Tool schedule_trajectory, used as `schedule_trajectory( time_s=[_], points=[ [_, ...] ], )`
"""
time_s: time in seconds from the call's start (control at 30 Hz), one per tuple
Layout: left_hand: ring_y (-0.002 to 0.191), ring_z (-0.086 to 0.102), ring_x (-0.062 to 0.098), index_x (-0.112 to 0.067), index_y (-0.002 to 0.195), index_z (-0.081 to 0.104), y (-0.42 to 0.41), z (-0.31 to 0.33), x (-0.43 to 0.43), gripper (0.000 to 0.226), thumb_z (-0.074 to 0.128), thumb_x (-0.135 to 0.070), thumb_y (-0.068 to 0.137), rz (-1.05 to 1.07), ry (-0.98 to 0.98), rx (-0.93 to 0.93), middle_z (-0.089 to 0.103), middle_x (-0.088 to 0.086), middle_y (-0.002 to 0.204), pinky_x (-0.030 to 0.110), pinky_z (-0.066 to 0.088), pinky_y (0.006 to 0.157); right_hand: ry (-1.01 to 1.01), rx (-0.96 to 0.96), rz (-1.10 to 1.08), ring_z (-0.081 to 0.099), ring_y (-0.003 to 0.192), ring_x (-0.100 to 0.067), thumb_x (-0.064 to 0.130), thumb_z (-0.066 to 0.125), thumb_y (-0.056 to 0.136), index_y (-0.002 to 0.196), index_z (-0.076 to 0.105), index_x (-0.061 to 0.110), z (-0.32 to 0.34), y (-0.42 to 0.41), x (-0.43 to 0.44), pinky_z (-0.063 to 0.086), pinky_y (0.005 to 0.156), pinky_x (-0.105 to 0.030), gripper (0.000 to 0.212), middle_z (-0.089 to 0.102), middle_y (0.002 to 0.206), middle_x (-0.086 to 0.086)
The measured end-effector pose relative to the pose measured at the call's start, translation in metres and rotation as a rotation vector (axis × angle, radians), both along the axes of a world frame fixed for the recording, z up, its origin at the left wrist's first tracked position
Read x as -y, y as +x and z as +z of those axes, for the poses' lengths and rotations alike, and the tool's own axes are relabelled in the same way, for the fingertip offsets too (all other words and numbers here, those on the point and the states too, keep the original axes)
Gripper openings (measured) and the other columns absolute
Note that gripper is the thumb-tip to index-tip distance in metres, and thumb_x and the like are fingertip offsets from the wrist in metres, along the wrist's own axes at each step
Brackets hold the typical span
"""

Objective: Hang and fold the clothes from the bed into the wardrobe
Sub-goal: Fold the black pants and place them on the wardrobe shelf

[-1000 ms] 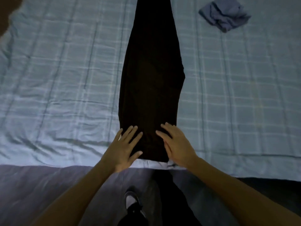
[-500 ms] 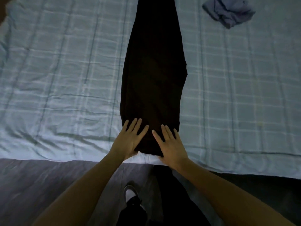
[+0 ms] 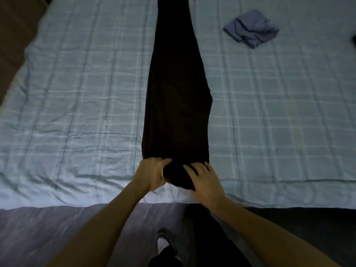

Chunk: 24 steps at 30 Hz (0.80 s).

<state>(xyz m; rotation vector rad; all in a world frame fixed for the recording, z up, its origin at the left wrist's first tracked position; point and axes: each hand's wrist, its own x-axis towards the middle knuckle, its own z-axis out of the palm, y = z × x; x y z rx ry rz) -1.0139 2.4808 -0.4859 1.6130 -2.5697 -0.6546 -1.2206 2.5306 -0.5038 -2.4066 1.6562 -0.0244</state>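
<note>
**A:** How much room do you have along the bed?

**B:** Plenty. Its near edge runs straight across just in front of you, with the sheet hanging down the side below it. Your shoe stands on the floor below that edge. The far left corner of the bed slopes away toward a brown surface, which is too blurred to name. To the left of the dark trousers the checked cover is bare right out to the left edge; to the right it is bare too, apart from a crumpled blue-grey garment lying well apart, toward the far right.

**A:** And the trousers themselves?

**B:** They lie in one long narrow strip up the middle of the bed, from the near edge to beyond the top of the view. The near end is bunched up at your hands.

**A:** What are your hands doing?

**B:** Your left hand is curled around the left side of that bunched end, thumb over the top. Your right hand lies on the right side with fingers spread, pressing the cloth; whether it truly grips is hard to tell in this dim light.
</note>
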Motion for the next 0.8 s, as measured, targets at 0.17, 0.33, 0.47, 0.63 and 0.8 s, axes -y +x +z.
schedule_trajectory(
  time_s=[0.17,0.33,0.47,0.63,0.8],
  points=[
    [0.094,0.065,0.019,-0.031,0.114,0.065,-0.004,0.056,0.017,0.047,0.071,-0.047,0.070,-0.029,0.169,0.071,0.070,-0.005,0.102,0.028,0.046,0.076,0.237,0.087,0.044,0.065,0.086,-0.025,0.034,0.067,0.065,0.119,0.060,0.022,0.058,-0.007,0.023,0.053,0.077,-0.034,0.055,0.066,0.102,-0.003],
    [0.087,0.064,0.018,-0.029,0.096,0.065,-0.011,0.119,0.087,0.040,0.073,-0.048,0.062,0.092,0.341,0.073,0.069,-0.002,0.094,0.026,0.045,0.064,0.444,0.265,-0.068,0.063,0.082,-0.022,0.035,0.069,0.067,0.081,0.056,0.028,0.133,-0.026,0.106,0.045,0.065,-0.027,0.020,0.064,0.084,0.002],
    [0.115,0.053,0.018,-0.018,0.130,0.050,-0.027,0.146,0.151,0.053,0.062,-0.041,0.084,0.558,-0.163,-0.391,0.055,0.003,0.126,0.027,0.041,0.092,-0.110,0.460,-0.364,0.054,0.112,-0.020,0.026,0.063,0.083,0.136,0.044,0.020,0.150,-0.038,0.183,0.045,0.087,-0.031,0.056,0.052,0.130,-0.005],
    [0.117,0.050,0.024,-0.009,0.135,0.044,-0.042,0.101,0.157,0.042,0.044,-0.029,0.098,0.463,-0.365,-0.389,0.052,0.012,0.131,0.034,0.038,0.099,-0.266,0.347,-0.170,0.049,0.121,-0.037,0.016,0.066,0.081,0.135,0.048,0.006,0.095,-0.030,0.193,0.043,0.100,-0.048,0.057,0.049,0.134,-0.022],
    [0.133,0.037,0.033,-0.008,0.144,0.030,-0.024,0.007,0.121,0.062,0.039,-0.038,0.090,0.150,-0.152,-0.007,0.041,0.019,0.144,0.053,0.037,0.105,0.026,0.045,0.112,0.012,0.145,-0.032,0.034,0.056,0.089,0.149,0.025,0.016,0.013,-0.016,0.172,0.003,0.116,-0.046,0.070,0.016,0.157,-0.017]
  ],
)
